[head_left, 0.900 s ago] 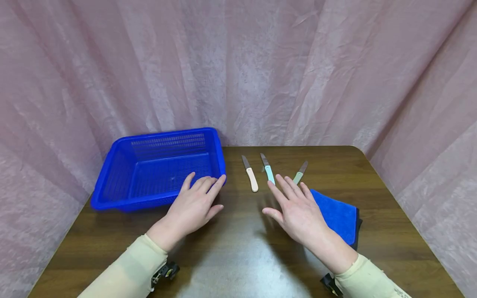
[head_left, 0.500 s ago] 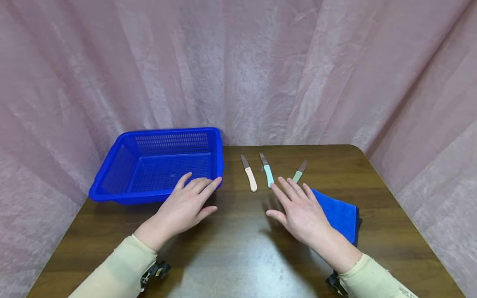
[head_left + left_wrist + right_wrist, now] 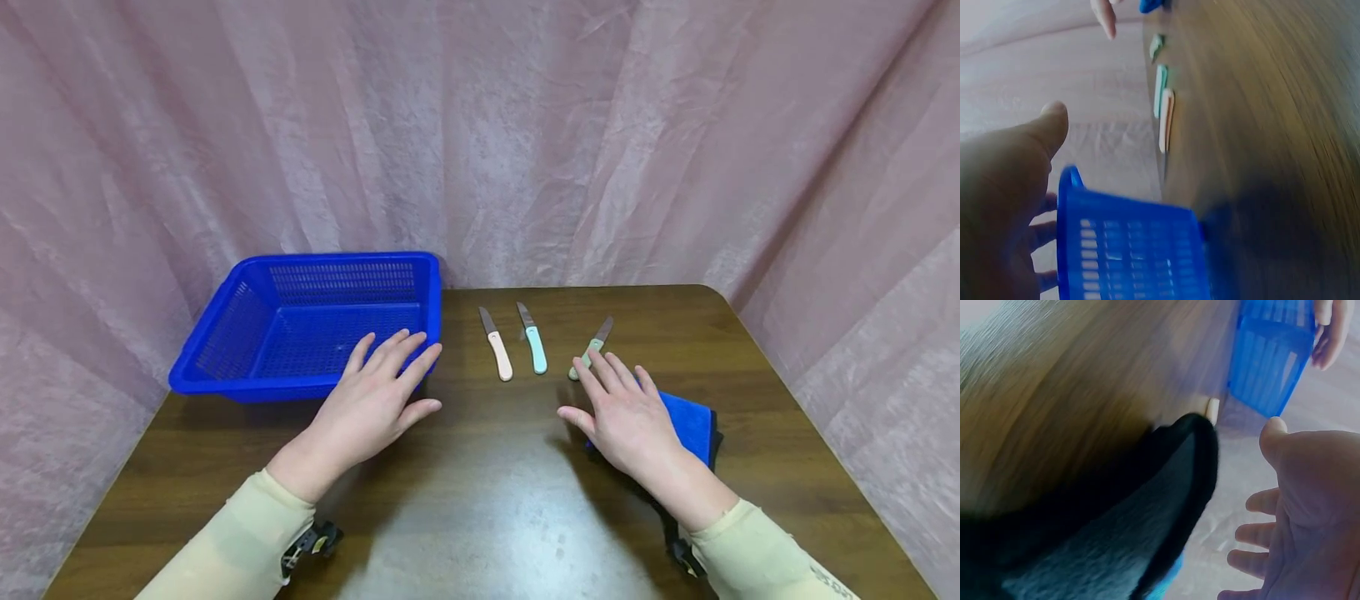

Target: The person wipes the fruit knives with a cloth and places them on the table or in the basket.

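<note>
Here, with fingers (image 3: pixel 421 367) spread, the left hand (image 3: pixel 365 410) extends over the basket (image 3: pixel 247 388), the right hand (image 3: pixel 632 423) over the cloth (image 3: pixel 691 423).

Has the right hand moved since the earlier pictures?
Yes: in the head view, the right hand has shifted to the right, away from the turquoise knife.

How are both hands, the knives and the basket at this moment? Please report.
Left hand empty, at basket, touch unclear. Right hand empty, above cloth. Three knives on table, unheld. Right hand partly covers green knife in head view.
</note>
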Action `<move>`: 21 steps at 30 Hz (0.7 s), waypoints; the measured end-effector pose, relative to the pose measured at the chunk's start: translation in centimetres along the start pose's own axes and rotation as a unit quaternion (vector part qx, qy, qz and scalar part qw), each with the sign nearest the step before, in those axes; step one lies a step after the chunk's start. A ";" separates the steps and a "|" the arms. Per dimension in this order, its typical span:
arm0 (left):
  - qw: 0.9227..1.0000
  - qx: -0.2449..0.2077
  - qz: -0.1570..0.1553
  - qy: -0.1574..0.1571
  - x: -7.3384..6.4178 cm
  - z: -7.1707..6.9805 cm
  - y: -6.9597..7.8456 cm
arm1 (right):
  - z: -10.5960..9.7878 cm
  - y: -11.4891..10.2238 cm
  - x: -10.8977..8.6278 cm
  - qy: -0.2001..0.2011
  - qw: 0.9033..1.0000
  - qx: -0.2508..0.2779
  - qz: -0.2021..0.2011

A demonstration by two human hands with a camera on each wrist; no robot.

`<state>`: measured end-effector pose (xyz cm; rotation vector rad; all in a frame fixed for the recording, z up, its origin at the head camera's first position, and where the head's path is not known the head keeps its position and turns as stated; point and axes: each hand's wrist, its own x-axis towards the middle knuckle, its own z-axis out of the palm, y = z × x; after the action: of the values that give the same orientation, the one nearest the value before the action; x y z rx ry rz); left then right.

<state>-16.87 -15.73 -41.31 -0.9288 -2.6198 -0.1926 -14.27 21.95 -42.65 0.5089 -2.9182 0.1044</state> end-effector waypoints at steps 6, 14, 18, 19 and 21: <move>1.000 0.016 -0.015 -0.007 1.2 0.1 1.6 | 0.3 0.9 0.1 -0.011 1.000 -0.011 0.022; 1.000 0.023 -0.016 0.009 2.4 0.4 3.2 | 0.5 1.8 0.3 -0.047 0.997 -0.017 0.060; 0.999 0.027 0.005 0.023 3.1 0.7 4.1 | 0.6 2.2 0.2 -0.062 0.995 -0.019 0.079; 0.999 0.030 0.012 0.026 3.3 0.8 4.3 | 0.7 2.3 0.2 -0.063 0.994 -0.019 0.083; 0.999 0.031 0.025 0.029 3.6 1.0 4.8 | 0.8 2.4 0.1 -0.061 0.994 -0.019 0.089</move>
<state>-16.77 -9.68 -40.85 -0.9527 -2.5323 -0.1232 -15.35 24.10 -43.49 0.2560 -3.0742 0.0433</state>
